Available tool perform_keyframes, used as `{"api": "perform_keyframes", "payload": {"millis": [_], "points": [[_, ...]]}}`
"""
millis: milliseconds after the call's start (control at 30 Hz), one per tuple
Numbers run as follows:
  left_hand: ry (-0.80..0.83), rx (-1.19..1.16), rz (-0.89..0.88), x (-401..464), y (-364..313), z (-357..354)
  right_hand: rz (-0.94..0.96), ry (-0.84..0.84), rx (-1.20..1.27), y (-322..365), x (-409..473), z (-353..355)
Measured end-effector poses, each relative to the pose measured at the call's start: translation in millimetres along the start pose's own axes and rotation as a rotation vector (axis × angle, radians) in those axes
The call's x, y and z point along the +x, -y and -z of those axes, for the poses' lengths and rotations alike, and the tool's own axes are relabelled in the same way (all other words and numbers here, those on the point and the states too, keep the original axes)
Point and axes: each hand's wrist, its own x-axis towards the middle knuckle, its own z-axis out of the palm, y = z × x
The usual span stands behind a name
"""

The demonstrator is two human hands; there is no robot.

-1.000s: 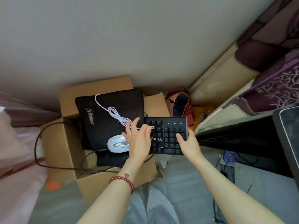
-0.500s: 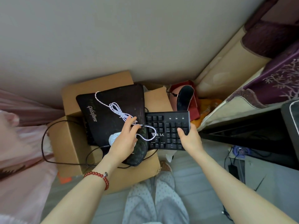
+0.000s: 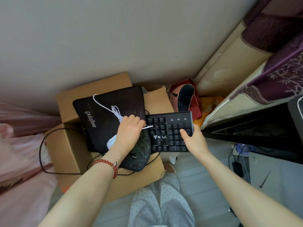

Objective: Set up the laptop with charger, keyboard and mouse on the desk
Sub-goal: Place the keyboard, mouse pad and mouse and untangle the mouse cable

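Observation:
A black keyboard (image 3: 170, 128) sticks out of a cardboard box (image 3: 68, 145), its left part hidden under a black mouse pad (image 3: 106, 115). My right hand (image 3: 191, 140) grips the keyboard's right end, thumb on the keys. My left hand (image 3: 129, 135) is closed over a white mouse (image 3: 111, 142) on the pad, together with part of the white braided cable (image 3: 114, 110). The pad's near edge curls up beside my wrist. No laptop or charger is visible.
A dark cable (image 3: 49, 154) loops over the box's left side. A red bag with a dark insole (image 3: 185, 97) stands behind the keyboard. A black desk frame (image 3: 246, 133) and purple curtain (image 3: 278, 68) are on the right. Pink fabric (image 3: 21, 161) lies left. My knees are below.
My left hand moved from the keyboard's middle onto the white mouse and closed over it and its cable. The mouse pad's near edge has lifted. My right hand keeps its grip.

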Motion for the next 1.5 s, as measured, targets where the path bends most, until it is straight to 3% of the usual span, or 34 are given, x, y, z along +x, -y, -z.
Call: {"api": "perform_keyframes", "payload": {"millis": [100,233,433,567,800,1033,1400,1500], "points": [[0.057,0.073,-0.144,17,5,7,-0.006,0.007,0.01,2,-1,-1],[0.546,0.079,-0.106,37,21,15,0.002,0.01,0.009,1,-1,0],[0.744,0.091,-0.135,60,26,23,-0.019,0.033,-0.022,3,0,3],[0.681,0.207,-0.194,60,25,28,-0.032,0.06,0.008,5,-2,3],[0.35,0.386,-0.288,19,45,56,0.017,0.065,0.053,15,-17,4],[0.249,0.273,-0.256,-2,51,90,0.183,0.013,0.105,41,-47,2],[0.079,0.038,0.254,-34,36,202,0.398,-0.122,-0.011,115,-109,23],[0.045,-0.209,0.47,-36,24,233,0.447,-0.198,-0.039,128,-138,51]]}}
